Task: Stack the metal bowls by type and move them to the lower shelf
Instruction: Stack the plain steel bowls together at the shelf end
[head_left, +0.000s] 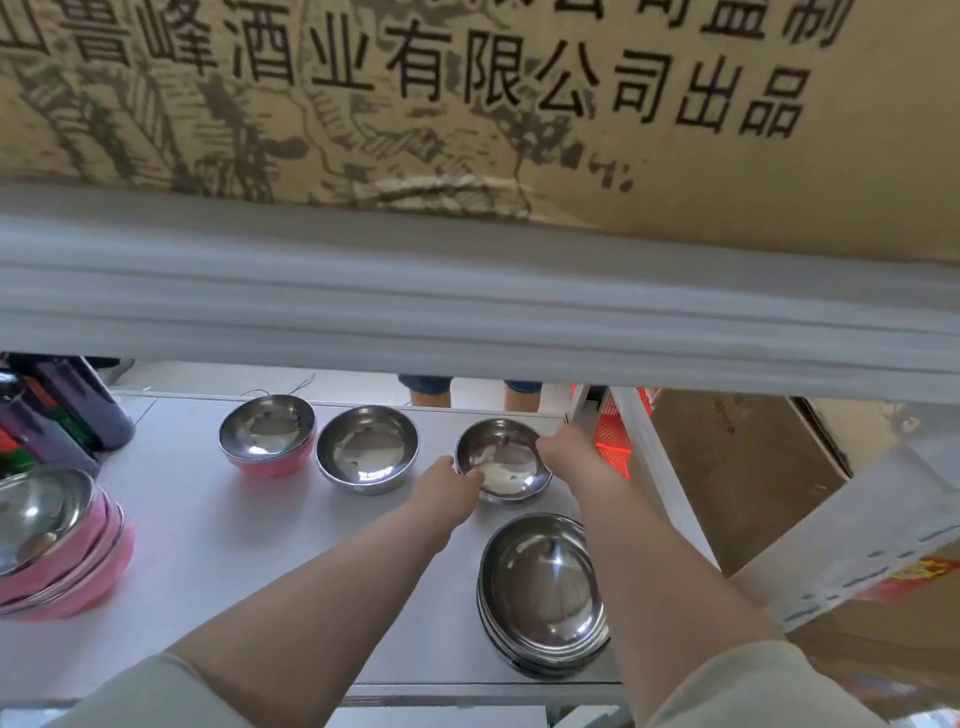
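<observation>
Plain steel bowl (503, 460) at far right of shelf surface (234, 545), upright, mouth up. Left hand (447, 486) curled on near-left rim; right hand (569, 449) curled on right rim; bowl held between both. Matching steel stack (543, 592) lies directly nearer wearer, just beside. Judgement: short pull toward body, then nest. Round bowl, no long axis

Pink-sided bowl (270, 439), silver bowl (368, 449)
</observation>
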